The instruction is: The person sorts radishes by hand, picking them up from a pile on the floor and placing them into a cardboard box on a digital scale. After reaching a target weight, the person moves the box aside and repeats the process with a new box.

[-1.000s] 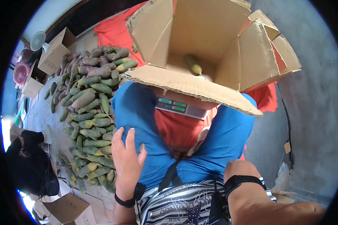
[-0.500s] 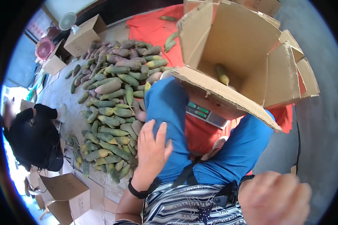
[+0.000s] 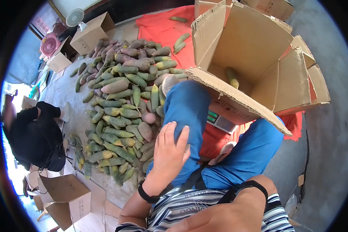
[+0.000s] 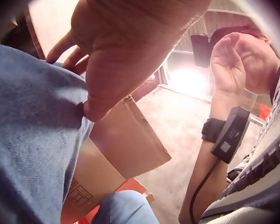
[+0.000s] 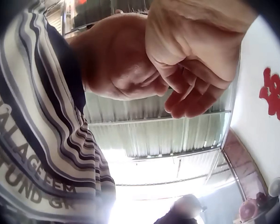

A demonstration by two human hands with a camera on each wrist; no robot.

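Observation:
My left hand (image 3: 169, 150) rests on the left thigh of the blue trousers (image 3: 185, 116), fingers spread and nothing held. The right hand (image 5: 196, 60) is raised beside my face, its fingers loosely bent and empty. In the left wrist view that right hand (image 4: 228, 65) shows palm and fingers close to the face. Between the knees stands an open cardboard box (image 3: 255, 42) with one green radish (image 3: 232, 78) at its bottom. Under the box, a scale (image 3: 220, 123) shows green displays. A big pile of green and purplish radishes (image 3: 116, 86) lies left of the left leg.
Red cloth (image 3: 158, 27) spreads under and behind the box, with loose radishes (image 3: 180, 42) on it. A person in black (image 3: 38, 135) is at the far left. More cardboard boxes (image 3: 71, 201) stand at lower left and at the back, near a pink fan (image 3: 50, 44).
The head view has swung left, shifting the scene rightward. My right hand came down briefly beside the body, then rose back toward the face. The left hand stays on the thigh.

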